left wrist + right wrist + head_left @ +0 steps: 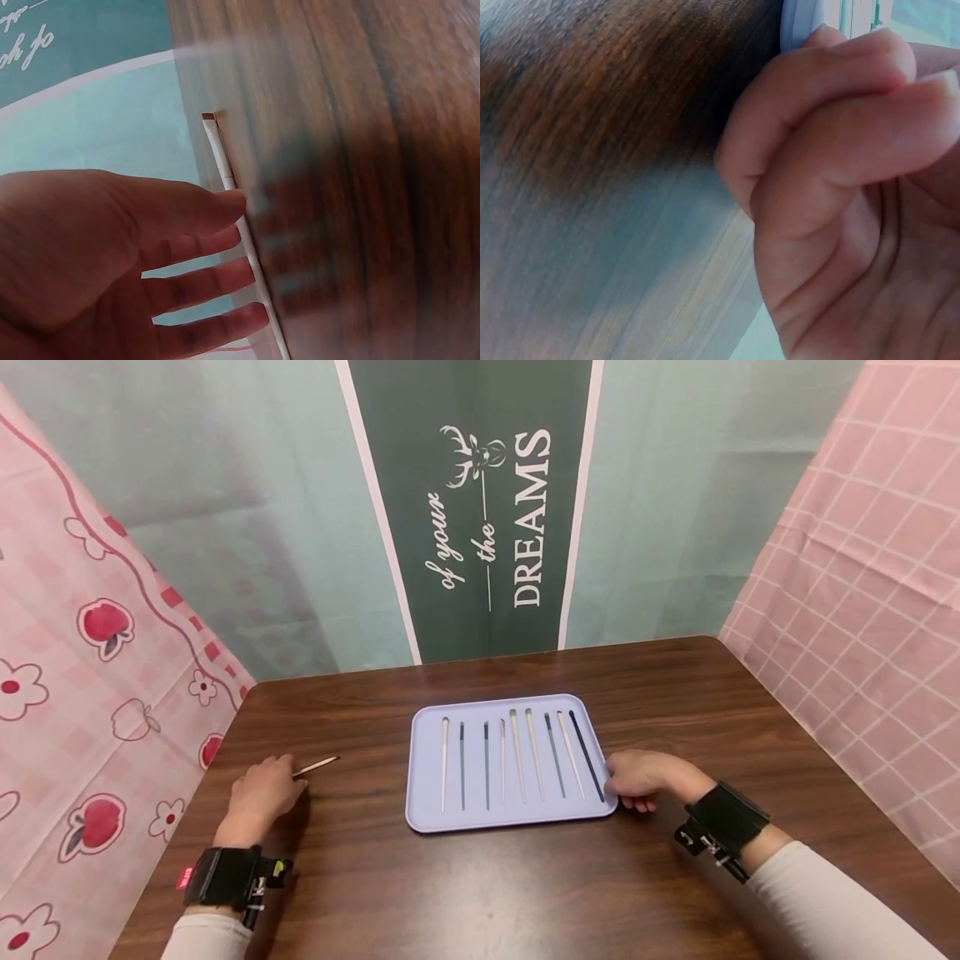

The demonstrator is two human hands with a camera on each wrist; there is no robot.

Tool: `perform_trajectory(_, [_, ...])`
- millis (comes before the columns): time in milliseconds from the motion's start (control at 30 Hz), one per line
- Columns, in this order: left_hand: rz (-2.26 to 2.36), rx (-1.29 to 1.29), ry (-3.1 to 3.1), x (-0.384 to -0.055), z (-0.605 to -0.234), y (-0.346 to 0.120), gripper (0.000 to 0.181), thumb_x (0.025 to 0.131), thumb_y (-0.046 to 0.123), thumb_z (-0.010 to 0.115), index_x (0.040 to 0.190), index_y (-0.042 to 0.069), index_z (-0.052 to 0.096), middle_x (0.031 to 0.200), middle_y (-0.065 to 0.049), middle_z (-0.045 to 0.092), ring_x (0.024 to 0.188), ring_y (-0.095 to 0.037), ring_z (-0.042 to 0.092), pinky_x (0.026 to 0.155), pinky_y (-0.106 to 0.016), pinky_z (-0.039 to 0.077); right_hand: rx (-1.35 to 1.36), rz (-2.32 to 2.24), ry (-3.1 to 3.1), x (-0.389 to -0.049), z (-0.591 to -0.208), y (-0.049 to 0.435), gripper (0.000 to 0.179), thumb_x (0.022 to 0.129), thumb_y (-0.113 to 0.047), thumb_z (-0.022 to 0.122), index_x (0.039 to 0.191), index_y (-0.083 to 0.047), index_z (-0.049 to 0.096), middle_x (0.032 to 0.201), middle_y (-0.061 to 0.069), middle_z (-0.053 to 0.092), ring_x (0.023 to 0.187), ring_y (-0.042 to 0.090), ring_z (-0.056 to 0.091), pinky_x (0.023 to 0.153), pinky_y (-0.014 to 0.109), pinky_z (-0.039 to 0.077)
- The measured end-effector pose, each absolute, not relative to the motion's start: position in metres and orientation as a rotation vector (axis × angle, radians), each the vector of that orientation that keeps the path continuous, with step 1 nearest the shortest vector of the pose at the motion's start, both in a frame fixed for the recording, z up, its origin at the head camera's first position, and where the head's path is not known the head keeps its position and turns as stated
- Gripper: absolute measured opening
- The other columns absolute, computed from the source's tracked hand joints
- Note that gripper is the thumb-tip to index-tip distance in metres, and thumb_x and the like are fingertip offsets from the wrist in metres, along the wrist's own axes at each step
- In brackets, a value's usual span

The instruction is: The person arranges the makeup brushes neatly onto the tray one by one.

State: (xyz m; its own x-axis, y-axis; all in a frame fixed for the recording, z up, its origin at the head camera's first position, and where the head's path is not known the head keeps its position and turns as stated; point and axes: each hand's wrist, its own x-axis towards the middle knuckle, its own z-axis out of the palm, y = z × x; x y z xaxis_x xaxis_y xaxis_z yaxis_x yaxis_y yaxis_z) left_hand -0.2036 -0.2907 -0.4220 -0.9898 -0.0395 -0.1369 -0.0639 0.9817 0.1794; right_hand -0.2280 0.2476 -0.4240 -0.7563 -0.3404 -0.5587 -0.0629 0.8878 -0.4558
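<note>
A thin pale-handled makeup brush point(318, 766) with a flat dark tip lies along the fingertips of my left hand point(266, 789), low over the table. In the left wrist view, the thumb and fingers pinch its white handle point(220, 154). My right hand point(637, 777) is at the right edge of a lavender tray point(495, 823), gripping its rim near the front corner. Its other fingers curl inward, as the right wrist view shows. On the tray, several makeup brushes lie side by side, among them a white one point(444, 768) and a black one point(587, 756).
The brown wood table point(480, 893) carries the tray near its middle. A green curtain point(480, 635) with lettering hangs behind it. Pink patterned cloths hang at the left point(105, 727) and right point(847, 635). Black camera straps circle both wrists.
</note>
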Motion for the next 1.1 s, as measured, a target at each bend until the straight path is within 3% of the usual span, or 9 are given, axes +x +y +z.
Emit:
perform_trajectory(700, [0.267, -0.09, 3.022, -0.2044, -0.4295, -0.2945, 0.008, 0.095, 0.011, 0.065, 0.094, 0.004, 0.061, 0.092, -0.016, 0.059, 0.092, -0.045, 0.06, 0.085, -0.069, 0.039, -0.262, -0.573, 2.395, -0.226, -0.4246, 0.2464, 0.006, 0.084, -0.005, 0.053, 0.077, -0.005, 0.052, 0.057, 0.002, 0.057, 0.04, 0.007, 0.049, 0.04, 0.019, 0.041])
perform_trajectory(1100, [0.26, -0.072, 3.041, -0.2049, -0.4249, -0.2904, 0.008, 0.095, 0.011, 0.065, 0.095, 0.004, 0.065, 0.093, -0.018, 0.061, 0.091, -0.046, 0.06, 0.086, -0.07, 0.039, -0.252, -0.589, 2.395, -0.226, -0.4244, 0.2473, 0.005, 0.083, -0.005, 0.053, 0.078, -0.005, 0.052, 0.057, 0.003, 0.057, 0.04, 0.008, 0.049, 0.04, 0.02, 0.041])
